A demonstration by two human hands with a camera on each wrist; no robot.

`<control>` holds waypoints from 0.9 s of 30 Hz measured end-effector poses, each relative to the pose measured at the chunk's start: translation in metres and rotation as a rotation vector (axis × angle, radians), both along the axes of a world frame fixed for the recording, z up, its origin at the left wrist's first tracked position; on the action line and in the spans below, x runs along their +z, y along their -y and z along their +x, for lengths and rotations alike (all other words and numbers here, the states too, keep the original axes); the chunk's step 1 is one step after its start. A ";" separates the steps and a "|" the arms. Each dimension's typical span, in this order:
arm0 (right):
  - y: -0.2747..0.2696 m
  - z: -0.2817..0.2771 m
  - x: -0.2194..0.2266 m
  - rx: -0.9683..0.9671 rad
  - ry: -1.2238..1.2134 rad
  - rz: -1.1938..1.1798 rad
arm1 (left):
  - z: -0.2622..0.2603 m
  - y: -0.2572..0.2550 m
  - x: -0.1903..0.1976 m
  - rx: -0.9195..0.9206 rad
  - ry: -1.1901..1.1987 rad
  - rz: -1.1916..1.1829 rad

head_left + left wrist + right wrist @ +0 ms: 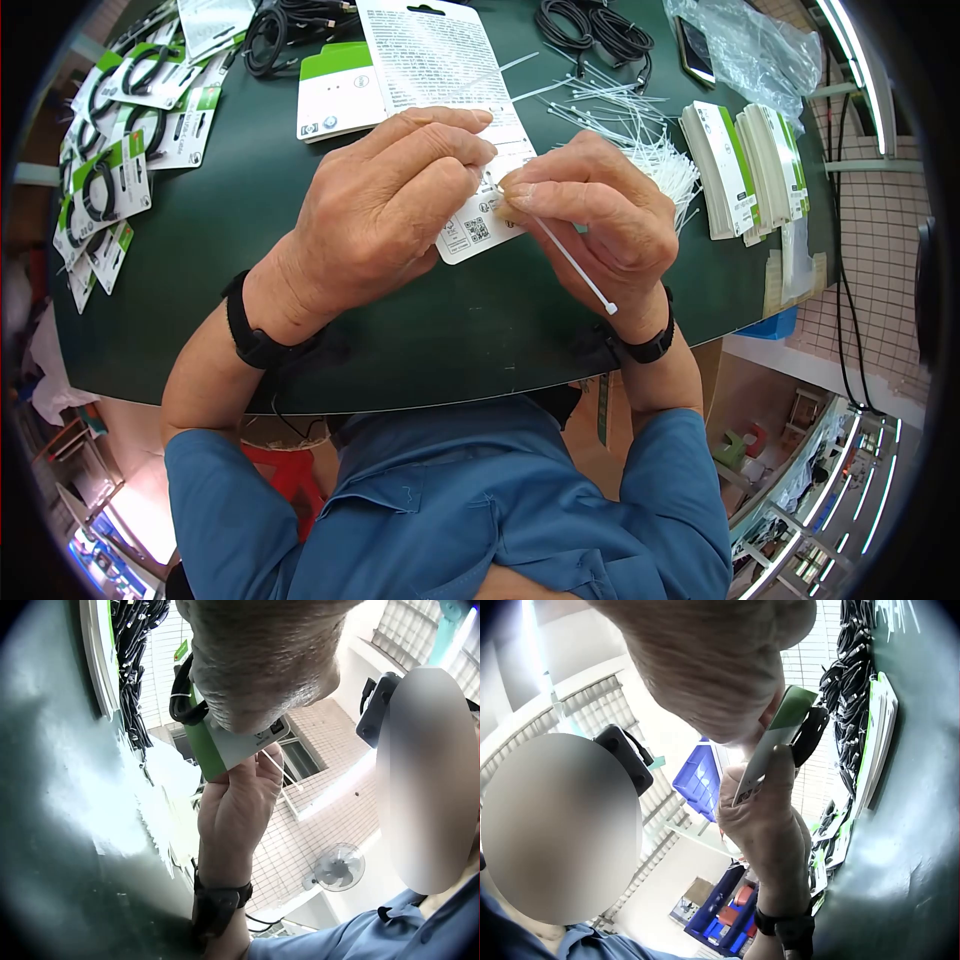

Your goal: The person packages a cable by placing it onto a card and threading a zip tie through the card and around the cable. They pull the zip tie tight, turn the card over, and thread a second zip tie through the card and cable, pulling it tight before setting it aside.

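Observation:
My left hand grips a white and green packaging card, its finely printed back facing the head camera and a QR code at the near end. A looped black cable sits on the card's other face, seen in both wrist views. Close beside the fingers of my left hand, my right hand pinches a white cable tie between thumb and forefinger, right at the card. The tie's head end hangs toward me below the right hand. The fingertips hide where tie and card meet.
A heap of white cable ties lies beyond the right hand, with stacked cards to its right. Cards with black cables are piled at the left. Coiled cables, a phone and clear plastic lie at the back.

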State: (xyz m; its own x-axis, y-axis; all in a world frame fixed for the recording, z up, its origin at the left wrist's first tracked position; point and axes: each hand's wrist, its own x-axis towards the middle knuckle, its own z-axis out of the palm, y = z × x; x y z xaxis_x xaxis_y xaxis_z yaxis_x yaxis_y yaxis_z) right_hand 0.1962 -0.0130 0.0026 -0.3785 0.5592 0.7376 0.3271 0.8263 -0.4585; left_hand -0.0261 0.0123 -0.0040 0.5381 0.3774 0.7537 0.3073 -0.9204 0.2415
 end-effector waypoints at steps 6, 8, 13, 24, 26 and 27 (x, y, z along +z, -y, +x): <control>-0.005 0.000 -0.003 -0.047 -0.010 -0.110 | 0.003 0.002 -0.002 -0.005 -0.002 0.010; -0.002 0.000 0.005 -0.031 -0.021 -0.287 | 0.004 0.001 -0.003 -0.017 0.002 0.002; -0.001 0.006 0.006 0.016 -0.136 -0.502 | 0.005 0.004 0.005 -0.023 0.004 0.034; 0.006 0.021 0.025 0.493 -0.356 -0.847 | 0.013 0.040 0.034 -0.164 0.074 -0.160; 0.006 0.017 0.016 0.569 -0.524 -0.952 | 0.011 0.051 0.041 -0.167 0.160 -0.557; 0.001 0.017 0.010 0.606 -0.563 -0.948 | 0.012 0.055 0.049 -0.116 0.202 -0.751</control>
State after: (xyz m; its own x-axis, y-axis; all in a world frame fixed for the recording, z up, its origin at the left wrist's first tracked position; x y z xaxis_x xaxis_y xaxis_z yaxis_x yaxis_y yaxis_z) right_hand 0.2133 -0.0140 0.0127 -0.5231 0.8034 0.2844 -0.4225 0.0454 -0.9052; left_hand -0.0146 -0.0428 0.0445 0.4850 0.7745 0.4061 0.1033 -0.5119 0.8528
